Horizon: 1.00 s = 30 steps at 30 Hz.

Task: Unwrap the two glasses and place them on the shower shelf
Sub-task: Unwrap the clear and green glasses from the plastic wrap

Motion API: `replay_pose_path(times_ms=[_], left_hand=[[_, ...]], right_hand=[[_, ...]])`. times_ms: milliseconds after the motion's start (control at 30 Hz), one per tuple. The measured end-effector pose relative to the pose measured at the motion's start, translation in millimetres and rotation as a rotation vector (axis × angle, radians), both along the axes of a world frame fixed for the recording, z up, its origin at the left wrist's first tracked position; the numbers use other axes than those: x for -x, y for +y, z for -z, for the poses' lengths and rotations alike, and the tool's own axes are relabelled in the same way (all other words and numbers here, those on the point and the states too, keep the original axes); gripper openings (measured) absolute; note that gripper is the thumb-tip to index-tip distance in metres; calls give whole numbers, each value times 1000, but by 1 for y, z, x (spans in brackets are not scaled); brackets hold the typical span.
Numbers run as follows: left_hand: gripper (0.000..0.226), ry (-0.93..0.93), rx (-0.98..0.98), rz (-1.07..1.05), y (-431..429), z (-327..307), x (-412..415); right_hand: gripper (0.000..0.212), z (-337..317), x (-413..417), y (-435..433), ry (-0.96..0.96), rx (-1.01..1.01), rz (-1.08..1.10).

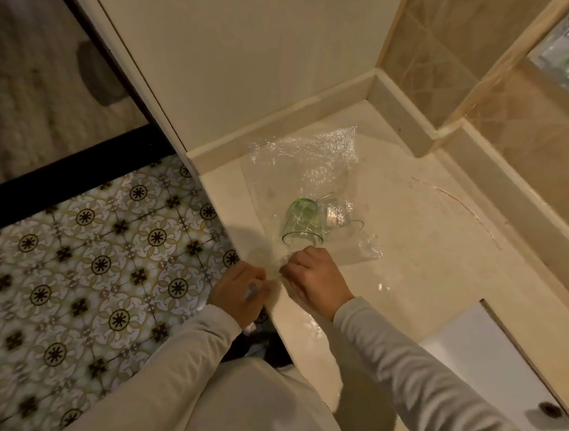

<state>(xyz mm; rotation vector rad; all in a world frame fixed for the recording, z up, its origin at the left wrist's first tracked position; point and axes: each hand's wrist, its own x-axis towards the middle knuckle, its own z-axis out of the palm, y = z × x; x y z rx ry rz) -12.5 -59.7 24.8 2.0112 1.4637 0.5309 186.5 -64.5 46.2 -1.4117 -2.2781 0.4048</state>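
While our left hand (pixel 237 292) and right hand (pixel 315 280) both pinch the plastic wrap (pixel 302 155) at the front edge of the counter (pixel 428 245), the green glass (pixel 305 222) and clear glass (pixel 340 215) lie tipped on the wrap mid-counter. They look brittle and slick, so we'd grasp each round its wall.

Two drinking glasses: one green transparent glass (pixel 303 222) and one clear colourless glass (pixel 340 215). One sheet of crinkled clear plastic wrap (pixel 302 155). One cream stone desk (pixel 410 260). Two hands: left hand (pixel 238 293), right hand (pixel 315 280).
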Motion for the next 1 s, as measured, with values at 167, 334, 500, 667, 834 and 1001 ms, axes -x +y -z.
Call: replay_pose_path(times_ms=[167, 334, 500, 667, 834, 1001], left_hand=[[45, -194, 613, -374, 41, 1, -27], [13, -94, 558, -276, 57, 8, -36], [10, -138, 574, -320, 68, 4, -33], [7, -143, 601, -316, 72, -1, -35], [22, -170, 637, -346, 76, 0, -36], [23, -157, 657, -343, 71, 3, -30]], right_hand=[[33, -2, 8, -9, -9, 2, 52], [32, -8, 11, -19, 21, 34, 111], [32, -6, 3, -45, -3, 41, 164], [32, -4, -27, -20, -260, 133, 269], [82, 2, -51, -21, -569, 384, 180], [59, 5, -63, -38, -531, 359, 133]])
